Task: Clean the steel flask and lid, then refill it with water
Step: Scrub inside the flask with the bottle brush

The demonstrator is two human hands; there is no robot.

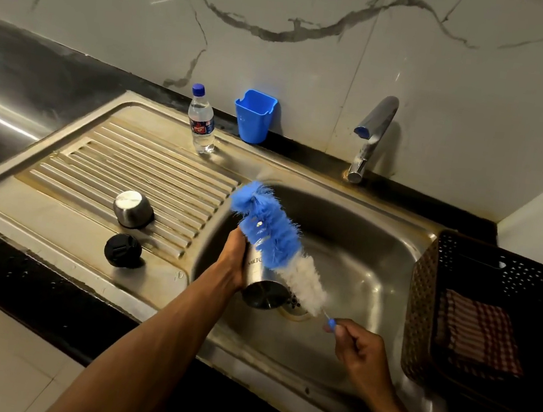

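The left hand grips a steel flask, fingers curled round its body, holding it tilted over the sink bowl with its base towards the viewer. The right hand pinches the thin handle of a bottle brush, whose blue-and-white bristles lie along the flask's side and reach past its far end, towards 11 o'clock. Whether the bristles touch the flask cannot be told. On the ribbed drainboard, at 9 o'clock from the flask, a steel cup sits upside down, with a black lid just nearer the viewer. At 11 o'clock a water bottle with a blue cap stands upright, and a blue holder is beside it against the marble wall. The tap rises at 1 o'clock. A dark basket at 3 o'clock holds a checked cloth
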